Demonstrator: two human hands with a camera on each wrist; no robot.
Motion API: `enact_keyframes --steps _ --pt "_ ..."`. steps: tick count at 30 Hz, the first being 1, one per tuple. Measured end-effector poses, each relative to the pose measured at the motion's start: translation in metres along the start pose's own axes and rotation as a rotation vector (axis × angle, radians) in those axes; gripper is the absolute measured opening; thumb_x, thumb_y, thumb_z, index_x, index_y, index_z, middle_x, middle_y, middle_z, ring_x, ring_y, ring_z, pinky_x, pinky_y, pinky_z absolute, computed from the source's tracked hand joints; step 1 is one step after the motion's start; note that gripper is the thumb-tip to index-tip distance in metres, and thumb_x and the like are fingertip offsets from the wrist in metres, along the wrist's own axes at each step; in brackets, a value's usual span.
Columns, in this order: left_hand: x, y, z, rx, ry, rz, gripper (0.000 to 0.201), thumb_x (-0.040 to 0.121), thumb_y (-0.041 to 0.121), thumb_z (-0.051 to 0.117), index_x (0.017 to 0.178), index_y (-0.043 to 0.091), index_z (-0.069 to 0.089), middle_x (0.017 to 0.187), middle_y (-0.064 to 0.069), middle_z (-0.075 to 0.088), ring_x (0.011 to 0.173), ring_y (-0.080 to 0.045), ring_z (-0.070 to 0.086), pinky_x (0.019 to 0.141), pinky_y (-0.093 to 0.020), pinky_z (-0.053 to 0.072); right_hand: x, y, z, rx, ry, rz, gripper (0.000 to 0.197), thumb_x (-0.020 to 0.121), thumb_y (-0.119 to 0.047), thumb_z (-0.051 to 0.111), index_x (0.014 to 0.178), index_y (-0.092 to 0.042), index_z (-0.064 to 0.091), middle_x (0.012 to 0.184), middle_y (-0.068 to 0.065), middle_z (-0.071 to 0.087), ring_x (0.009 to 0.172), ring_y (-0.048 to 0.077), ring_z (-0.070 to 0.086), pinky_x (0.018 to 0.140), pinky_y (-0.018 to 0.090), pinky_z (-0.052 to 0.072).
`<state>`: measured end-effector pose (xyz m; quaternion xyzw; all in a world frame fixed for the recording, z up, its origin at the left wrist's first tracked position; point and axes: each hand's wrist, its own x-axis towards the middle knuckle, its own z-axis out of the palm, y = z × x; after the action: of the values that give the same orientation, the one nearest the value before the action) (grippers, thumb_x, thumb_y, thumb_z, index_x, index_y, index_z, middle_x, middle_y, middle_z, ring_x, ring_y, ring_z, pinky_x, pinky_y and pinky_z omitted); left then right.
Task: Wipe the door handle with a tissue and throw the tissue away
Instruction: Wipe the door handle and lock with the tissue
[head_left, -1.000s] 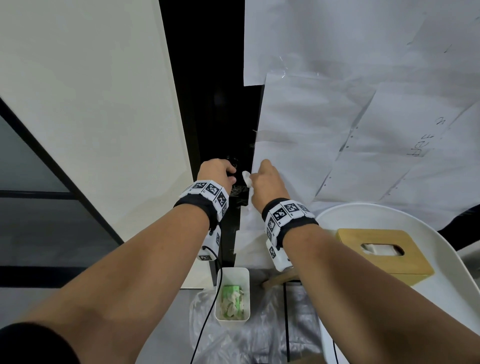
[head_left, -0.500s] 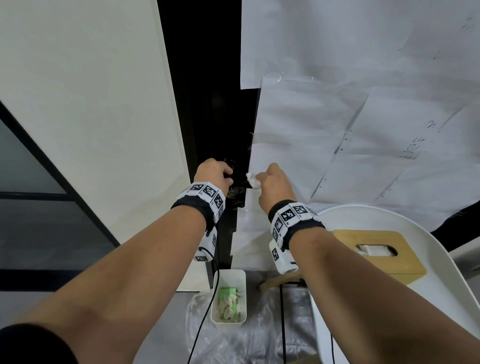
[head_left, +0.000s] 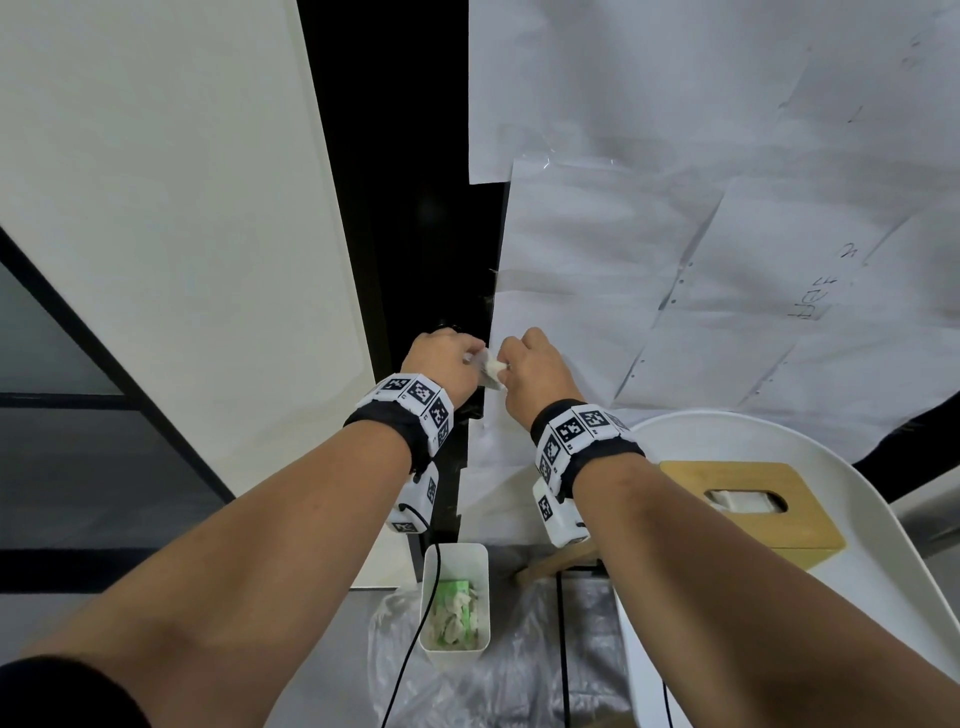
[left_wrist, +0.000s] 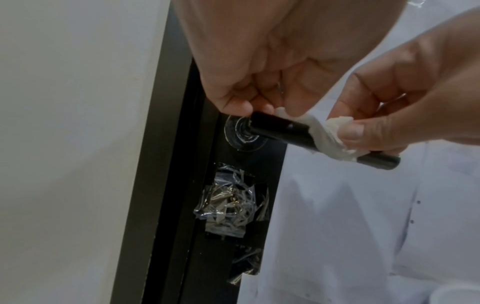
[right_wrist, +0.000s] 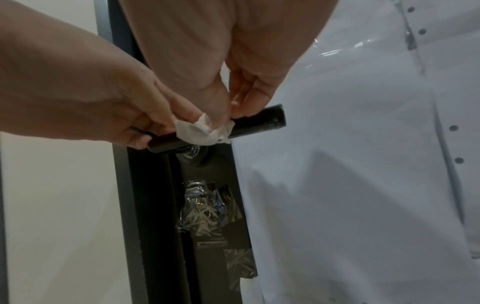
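The black door handle (left_wrist: 280, 128) sticks out level from the dark door edge. My left hand (left_wrist: 246, 107) grips its inner end near the round rose. My right hand (right_wrist: 231, 112) pinches a crumpled white tissue (right_wrist: 201, 131) wrapped round the middle of the bar, just beside the left hand's fingers. The handle's (right_wrist: 262, 121) free end shows bare past the tissue. In the head view both hands (head_left: 447, 358) (head_left: 530, 364) meet at the door edge, with the tissue (head_left: 492, 370) between them and the handle hidden beneath.
A small white bin (head_left: 457, 556) with used tissues stands on the floor below the hands, on clear plastic sheeting. A wooden tissue box (head_left: 748, 488) sits on a white round table (head_left: 893, 525) at the right. Paper sheets (head_left: 675, 249) cover the door. Crumpled tape (left_wrist: 231, 203) covers the lock under the handle.
My right hand slid the tissue outward along the handle, then back toward the left hand. The left hand has kept its grip on the handle.
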<state>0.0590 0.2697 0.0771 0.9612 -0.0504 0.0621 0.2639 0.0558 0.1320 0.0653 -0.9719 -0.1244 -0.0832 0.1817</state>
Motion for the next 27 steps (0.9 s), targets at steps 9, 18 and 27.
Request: enact_keyframes --steps 9,18,27 --pt "-0.003 -0.001 -0.004 -0.016 0.054 0.012 0.017 0.088 0.028 0.066 0.102 0.023 0.074 0.102 0.003 0.064 0.091 -0.015 0.061 0.084 -0.026 0.049 0.002 -0.003 -0.002 0.014 -0.001 0.021 0.015 0.081 0.002 0.056 0.095 -0.003 0.057 0.101 0.012 0.046 0.075 0.023 0.042 0.064 0.032 0.04" --pt "-0.003 0.007 -0.008 0.016 -0.009 -0.045 0.019 0.093 0.027 0.06 0.107 0.023 0.072 0.111 0.001 0.063 0.096 -0.019 0.062 0.088 -0.029 0.05 0.0 -0.007 -0.004 0.021 0.0 0.026 0.013 0.082 0.003 0.055 0.09 -0.006 0.054 0.098 0.01 0.045 0.076 0.022 0.04 0.064 0.033 0.038" --pt "-0.03 -0.001 0.02 0.067 0.142 -0.015 0.013 0.088 0.022 0.063 0.088 0.027 0.075 0.102 0.005 0.056 0.103 -0.017 0.049 0.085 -0.03 0.047 -0.021 0.001 -0.005 -0.003 0.001 -0.015 0.01 0.084 0.003 0.051 0.092 -0.004 0.053 0.1 0.011 0.045 0.08 0.025 0.043 0.064 0.031 0.035"
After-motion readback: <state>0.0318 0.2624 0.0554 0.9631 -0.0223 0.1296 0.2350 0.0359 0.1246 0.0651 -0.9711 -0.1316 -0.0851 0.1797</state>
